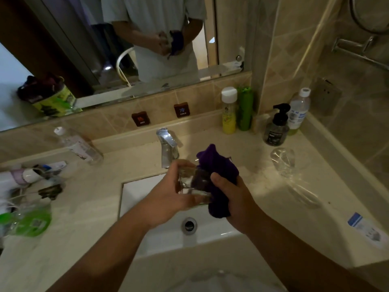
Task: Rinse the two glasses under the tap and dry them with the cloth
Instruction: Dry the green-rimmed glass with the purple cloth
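Observation:
Over the white sink [134, 192], my left hand [168, 197] grips a clear glass [190, 183] lying on its side. My right hand [233, 199] holds a purple cloth [219, 165] bunched against the glass's open end, part of it pushed inside. The second clear glass [283, 161] stands on the counter to the right, apart from both hands. The chrome tap [167, 147] rises just behind the held glass; no water is visible running from it.
Bottles and a pump dispenser [275, 127] crowd the back right corner. A clear bottle [79, 146], tubes and a green packet [31, 222] lie on the left counter. A labelled packet [366, 228] sits at the right edge. A mirror runs along the back wall.

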